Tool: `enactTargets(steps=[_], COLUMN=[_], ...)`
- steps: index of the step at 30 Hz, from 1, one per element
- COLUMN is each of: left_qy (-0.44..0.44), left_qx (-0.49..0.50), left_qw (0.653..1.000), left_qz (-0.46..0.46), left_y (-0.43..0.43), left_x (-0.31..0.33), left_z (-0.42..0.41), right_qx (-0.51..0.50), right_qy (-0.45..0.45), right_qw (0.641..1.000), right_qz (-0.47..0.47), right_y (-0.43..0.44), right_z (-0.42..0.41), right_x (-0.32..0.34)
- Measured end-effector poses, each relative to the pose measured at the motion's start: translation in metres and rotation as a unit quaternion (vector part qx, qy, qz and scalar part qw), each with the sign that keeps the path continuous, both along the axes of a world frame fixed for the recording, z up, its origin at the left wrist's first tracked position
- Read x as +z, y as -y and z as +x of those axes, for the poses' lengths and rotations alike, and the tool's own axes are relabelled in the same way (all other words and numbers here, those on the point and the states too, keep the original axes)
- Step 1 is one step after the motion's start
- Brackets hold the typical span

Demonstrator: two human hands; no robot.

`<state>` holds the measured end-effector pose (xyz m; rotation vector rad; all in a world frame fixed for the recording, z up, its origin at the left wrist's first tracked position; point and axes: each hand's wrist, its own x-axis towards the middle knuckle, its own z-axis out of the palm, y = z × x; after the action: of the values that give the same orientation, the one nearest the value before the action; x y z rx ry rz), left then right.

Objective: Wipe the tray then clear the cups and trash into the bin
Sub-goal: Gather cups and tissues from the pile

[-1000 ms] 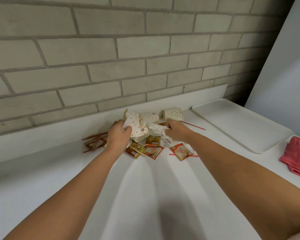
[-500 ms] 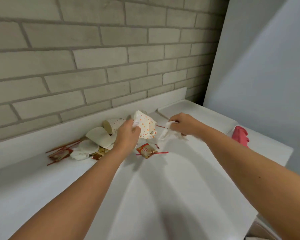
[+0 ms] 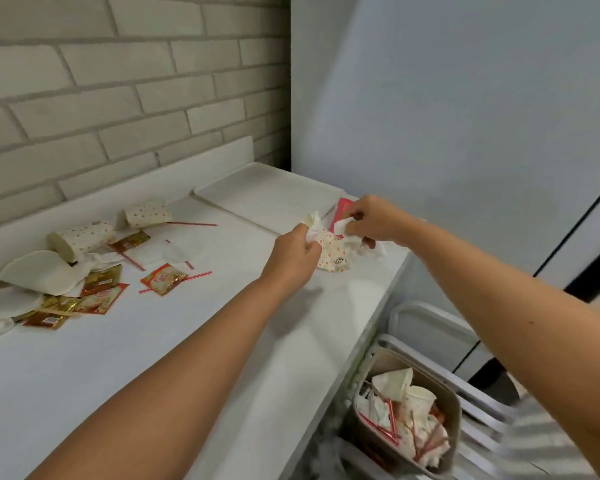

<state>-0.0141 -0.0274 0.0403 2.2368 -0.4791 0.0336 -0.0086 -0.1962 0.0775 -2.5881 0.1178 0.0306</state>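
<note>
Near the right end of the bench [image 3: 153, 358], close to its edge, I see both grips working over the surface. The left grip [image 3: 293, 252] holds a crushed dotted cup [image 3: 331, 252] and pinches its rim together with some white tissue. The right grip [image 3: 374, 220] pinches a small white paper piece [image 3: 342, 226] just beside this cup. Behind them lies the white tray [image 3: 257, 192], and a pink cloth [image 3: 343, 206] lies just beside it, partly hidden by the right grip. Below the bench edge stands the bin [image 3: 459, 427], with trash [image 3: 406, 410] inside. On the left part of the bench lie two dotted cups [image 3: 148, 213] on their sides, several sachets [image 3: 163, 278] and thin red stirrers [image 3: 193, 223].
</note>
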Motion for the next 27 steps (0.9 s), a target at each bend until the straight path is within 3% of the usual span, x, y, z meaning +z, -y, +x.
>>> enactTargets(steps=[8, 12, 19, 22, 27], left_qy=[-0.068, -0.096, -0.140, -0.170, -0.181], left_qx=[-0.099, -0.113, -0.126, -0.123, -0.113], left_qw=[0.992, 0.982, 0.946, 0.938, 0.932], left_qz=[0.036, 0.116, 0.262, 0.277, 0.293], left_y=[0.087, 0.116, 0.129, 0.127, 0.127], left_x=[-0.037, -0.062, -0.113, -0.133, -0.148], left_z=[-0.041, -0.058, -0.077, -0.082, -0.086], right_qx=[-0.036, -0.044, -0.033, -0.015, -0.024], right_qy=[-0.072, -0.121, -0.237, -0.269, -0.305], right_qw=[0.995, 0.988, 0.970, 0.963, 0.952], right_qz=[0.057, 0.084, 0.039, -0.001, 0.026], right_y=[0.068, 0.093, 0.119, 0.117, 0.107], right_z=[-0.051, -0.076, -0.118, -0.134, -0.154], right_x=[-0.045, -0.078, -0.169, -0.209, -0.263])
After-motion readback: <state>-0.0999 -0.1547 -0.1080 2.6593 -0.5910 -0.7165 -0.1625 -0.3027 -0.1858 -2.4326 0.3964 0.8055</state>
